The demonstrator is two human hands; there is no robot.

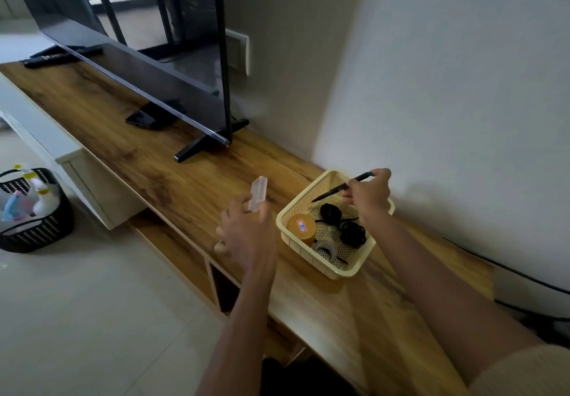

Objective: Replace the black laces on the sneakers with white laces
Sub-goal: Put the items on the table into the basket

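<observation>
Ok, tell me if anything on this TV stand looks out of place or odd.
Nothing spilled or broken. The cream basket sits askew on the wooden stand, and the hands hold unrelated items: right hand a pen, left hand a clear plastic case. No sneakers show.

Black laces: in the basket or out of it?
In. Two coiled black laces lie on the floor of the cream basket.
</observation>
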